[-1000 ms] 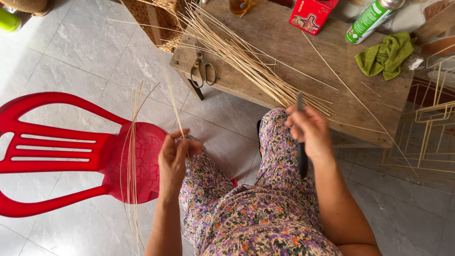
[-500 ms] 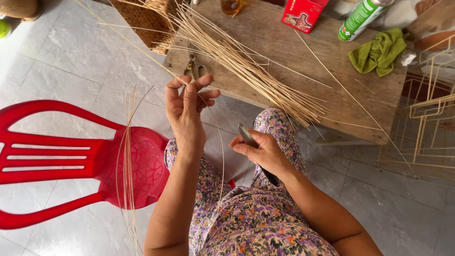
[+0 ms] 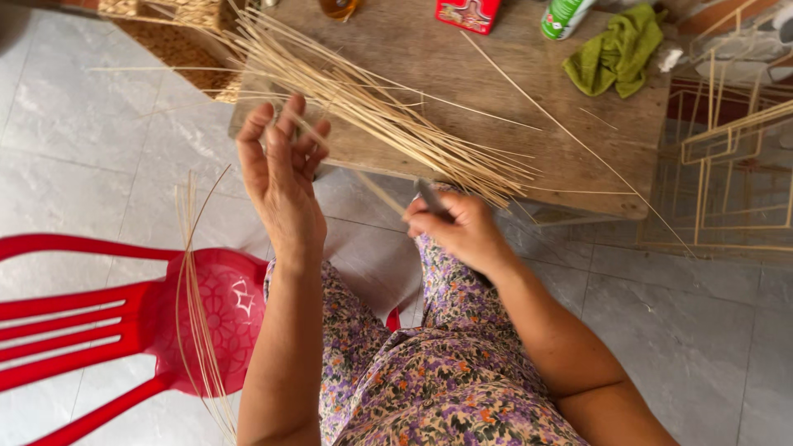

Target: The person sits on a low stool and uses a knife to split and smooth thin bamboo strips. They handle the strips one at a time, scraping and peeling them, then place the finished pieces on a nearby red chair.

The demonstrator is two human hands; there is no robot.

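Leftmost, the left hand (image 3: 281, 177) was raised with fingers loosely spread, pinching one thin pale reed strip (image 3: 363, 177) that ran rightward to the right hand (image 3: 458, 227), which was closed on a dark-handled knife (image 3: 429, 198) beneath the wooden table (image 3: 496, 74).

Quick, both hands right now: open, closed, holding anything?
Left hand: raised, fingers pinching one thin bamboo strip.
Right hand: closed on a dark-bladed knife, against the same strip.
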